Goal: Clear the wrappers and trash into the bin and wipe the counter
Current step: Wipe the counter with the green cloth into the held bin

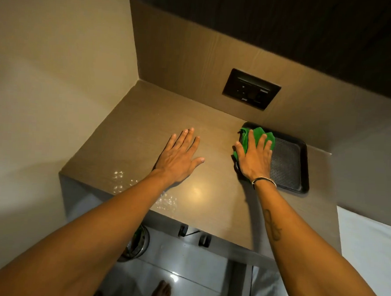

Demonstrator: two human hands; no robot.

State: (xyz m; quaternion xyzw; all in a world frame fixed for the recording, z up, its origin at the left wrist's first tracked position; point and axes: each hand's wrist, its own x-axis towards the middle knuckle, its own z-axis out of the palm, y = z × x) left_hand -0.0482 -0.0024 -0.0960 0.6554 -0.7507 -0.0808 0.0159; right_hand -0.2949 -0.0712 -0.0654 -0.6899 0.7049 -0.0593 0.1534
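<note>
A brown counter (146, 122) fills the middle of the head view. My left hand (180, 156) lies flat on it with fingers spread and nothing in it. My right hand (255, 157) presses flat on a green cloth (258, 132), which lies over the left end of a black tray (288, 166) at the counter's back right. A steel bin (137, 244) stands on the floor under the counter's front edge, partly hidden by my left forearm. No wrappers show on the counter.
A dark switch panel (252, 88) sits in the back wall above the tray. Walls close the counter on the left and back. White fabric (366, 247) lies at the right. Two dark hooks (194, 235) hang under the counter edge. A bare foot (163, 293) stands on the tiled floor.
</note>
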